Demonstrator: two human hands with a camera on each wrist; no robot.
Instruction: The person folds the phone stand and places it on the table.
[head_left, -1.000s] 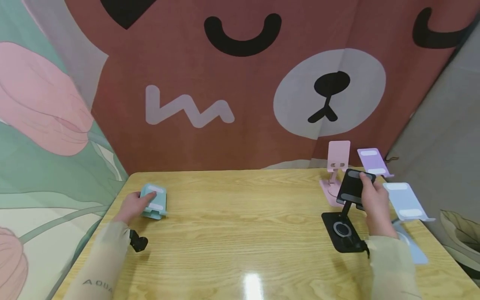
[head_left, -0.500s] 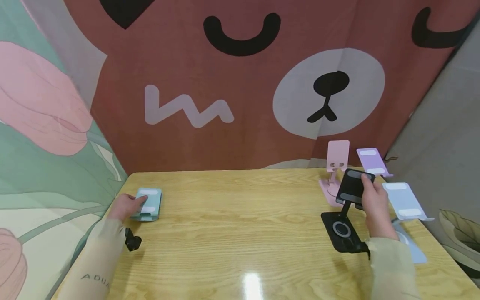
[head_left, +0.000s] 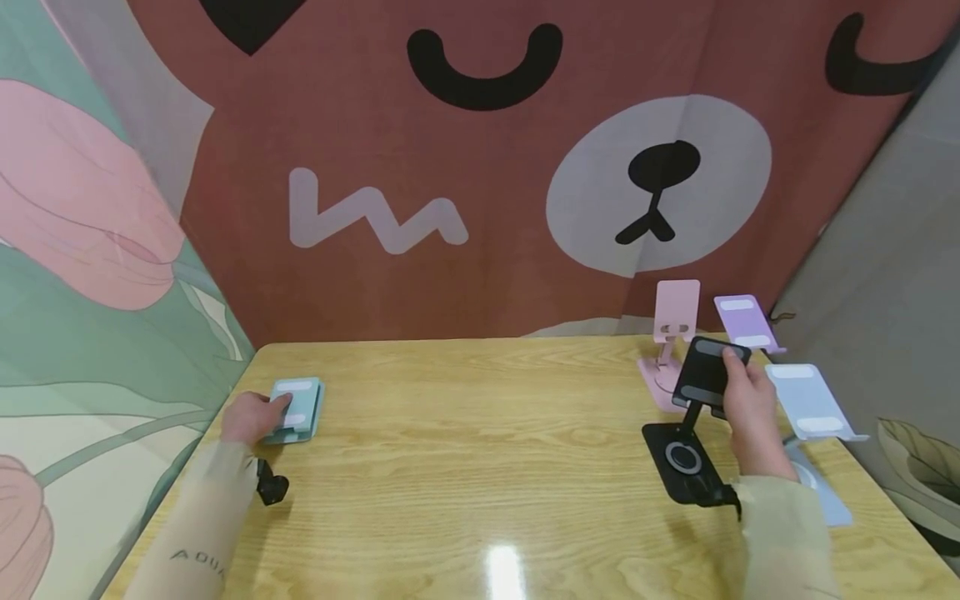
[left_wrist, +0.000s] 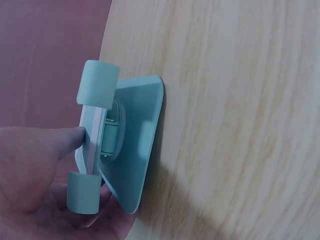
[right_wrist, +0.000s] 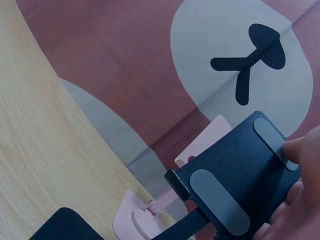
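Note:
At the table's left side, my left hand holds a folded teal phone stand, thumb on its top plate and fingers beneath. In the left wrist view the stand's two lip hooks and hinge show, its base plate close over the wood. On the right, my right hand grips the upper plate of a black phone stand, thumb on the front pad and fingers behind. That stand is unfolded, its base with a ring low at the table. The right wrist view shows its grey pads.
Behind the black stand stands a pink phone stand. A purple one is at the back right corner, and a light blue one stands right of my right hand. A brown bear-print curtain hangs along the table's back edge.
My left hand has moved slightly left with the teal stand, which now lies flatter and turned more square. The right hand and black stand have stayed in place.

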